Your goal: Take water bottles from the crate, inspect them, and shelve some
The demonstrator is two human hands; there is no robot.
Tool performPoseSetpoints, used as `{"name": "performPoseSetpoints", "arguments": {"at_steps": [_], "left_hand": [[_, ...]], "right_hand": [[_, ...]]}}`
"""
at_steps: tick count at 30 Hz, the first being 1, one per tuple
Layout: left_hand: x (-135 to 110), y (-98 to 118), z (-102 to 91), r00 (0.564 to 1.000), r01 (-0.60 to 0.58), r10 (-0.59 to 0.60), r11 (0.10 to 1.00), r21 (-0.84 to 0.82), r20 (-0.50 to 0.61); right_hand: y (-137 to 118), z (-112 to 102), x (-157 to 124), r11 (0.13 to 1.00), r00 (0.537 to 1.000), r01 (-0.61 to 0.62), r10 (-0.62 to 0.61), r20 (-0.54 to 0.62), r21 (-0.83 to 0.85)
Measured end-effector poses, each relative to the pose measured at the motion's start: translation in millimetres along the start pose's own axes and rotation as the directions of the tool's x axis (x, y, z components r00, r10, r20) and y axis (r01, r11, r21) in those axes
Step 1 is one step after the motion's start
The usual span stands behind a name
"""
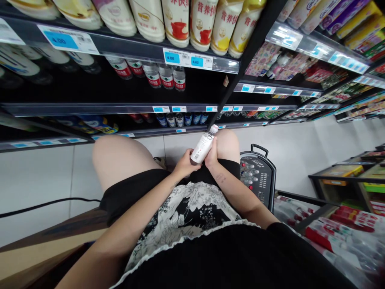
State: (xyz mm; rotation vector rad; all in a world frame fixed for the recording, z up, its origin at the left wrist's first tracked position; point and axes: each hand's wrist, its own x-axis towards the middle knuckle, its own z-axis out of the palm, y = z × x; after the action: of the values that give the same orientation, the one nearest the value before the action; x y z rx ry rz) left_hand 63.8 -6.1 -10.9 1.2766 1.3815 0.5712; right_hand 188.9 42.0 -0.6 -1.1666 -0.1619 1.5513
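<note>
Currently both my hands are closed on one white bottle, held tilted over my lap with its clear cap pointing up and away from me. My left hand wraps the bottom end, fingers curled round the base, while my right hand grips the side of the body just above it, so the two hands nearly touch. The bottle sits between my bare knees, clear of any shelf. Just to the right of my right hand stands a black device with a carry handle and rows of buttons. Beyond the hands, further ahead, the shelves carry water bottles with red labels, and higher up a row of tall drink bottles above blue price tags. Far to the left of my left hand a black cable runs across the pale floor
</note>
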Motion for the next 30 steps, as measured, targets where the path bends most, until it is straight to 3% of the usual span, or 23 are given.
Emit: {"name": "performPoseSetpoints", "arguments": {"at_steps": [3, 6, 9, 12, 14, 16, 18, 20, 23, 25, 28, 30], "left_hand": [[-10, 6, 6.1, 0.993, 0.018, 0.005, 0.981, 0.192, -0.117], [-12, 8, 7.2, 0.988, 0.076, -0.051, 0.981, 0.178, -0.144], [-8, 5, 2.0, 0.995, 0.078, -0.085, 0.989, -0.125, -0.055], [-8, 1, -5.8, 0.98, 0.141, -0.036, 0.815, -0.562, 0.194], [-12, 0, -10.0, 0.916, 0.263, 0.076, 0.627, -0.734, 0.393], [-17, -1, -11.2, 0.811, 0.383, 0.22, 0.499, -0.777, 0.541], [-19, -2, -8.5, 0.699, 0.477, 0.298, 0.484, -0.734, 0.65], [-18, -4, -2.4, 0.639, 0.534, 0.229, 0.556, -0.637, 0.734], [-12, -5, 7.0, 0.659, 0.572, 0.021, 0.635, -0.519, 0.752], [-6, -4, 9.5, 0.712, 0.557, -0.054, 0.651, -0.516, 0.7], [3, -2, 7.2, 0.894, 0.372, -0.134, 0.753, -0.543, 0.428], [8, -3, 3.7, 0.971, 0.21, -0.118, 0.841, -0.499, 0.21]], "right_hand": [[2, 4, 1, 0.999, 0.999, -0.016, 0.018, -0.032, 0.045], [-4, 4, -3, 0.997, 0.996, -0.074, 0.073, 0.046, 0.023], [-16, -1, -7, 0.996, 0.988, -0.088, 0.084, 0.126, 0.025], [-28, -9, -9, 0.994, 0.974, -0.101, 0.09, 0.207, 0.043], [-33, -12, -10, 0.988, 0.944, -0.151, 0.134, 0.301, 0.034], [-34, -12, -12, 0.972, 0.898, -0.234, 0.215, 0.384, 0.004], [-31, -12, -14, 0.952, 0.868, -0.304, 0.29, 0.402, -0.031], [-27, -13, -16, 0.94, 0.86, -0.337, 0.333, 0.386, -0.058], [-23, -15, -14, 0.926, 0.865, -0.365, 0.377, 0.332, -0.101], [-20, -17, -9, 0.93, 0.889, -0.346, 0.367, 0.275, -0.123], [-14, -15, 1, 0.986, 0.97, -0.137, 0.153, 0.187, -0.097], [-9, -13, 4, 0.997, 0.988, 0.009, 0.001, 0.152, -0.071]]}}
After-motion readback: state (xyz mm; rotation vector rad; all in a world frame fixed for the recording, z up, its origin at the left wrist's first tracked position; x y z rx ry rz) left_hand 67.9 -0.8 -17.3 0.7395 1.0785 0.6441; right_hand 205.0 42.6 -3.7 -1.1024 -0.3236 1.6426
